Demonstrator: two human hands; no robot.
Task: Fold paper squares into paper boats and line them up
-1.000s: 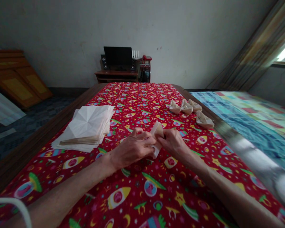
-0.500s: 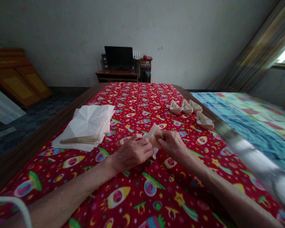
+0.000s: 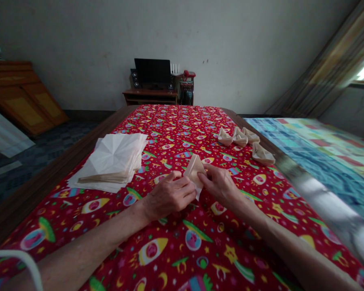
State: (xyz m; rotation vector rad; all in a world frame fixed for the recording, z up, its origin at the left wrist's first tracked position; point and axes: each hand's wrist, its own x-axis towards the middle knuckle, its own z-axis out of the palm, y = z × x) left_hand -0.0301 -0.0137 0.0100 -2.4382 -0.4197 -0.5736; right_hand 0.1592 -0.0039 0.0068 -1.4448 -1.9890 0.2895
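Observation:
A partly folded sheet of cream paper (image 3: 194, 169) is held between both hands above the red patterned cloth, its pointed tip upward. My left hand (image 3: 173, 192) pinches its lower left side, fingers curled. My right hand (image 3: 217, 180) grips the right edge, with the thumb on the near face. Part of the paper's lower end is hidden behind the left fingers. To the left lies a stack of creased white paper sheets (image 3: 113, 155). Several finished-looking folded paper boats (image 3: 225, 137) sit at the right side of the cloth, one (image 3: 262, 154) nearer than the others.
The red cloth (image 3: 182, 242) covers a dark wooden table (image 3: 30, 194). A bed with a blue patterned cover (image 3: 269, 149) is on the right. Beyond the far end stand a monitor (image 3: 153, 70) and speakers. A white curved tube (image 3: 21, 255) shows at lower left.
My right hand has shifted slightly, its thumb now flat on the paper. The paper's folded face looks smoother and more triangular. My left hand stays nearly in place.

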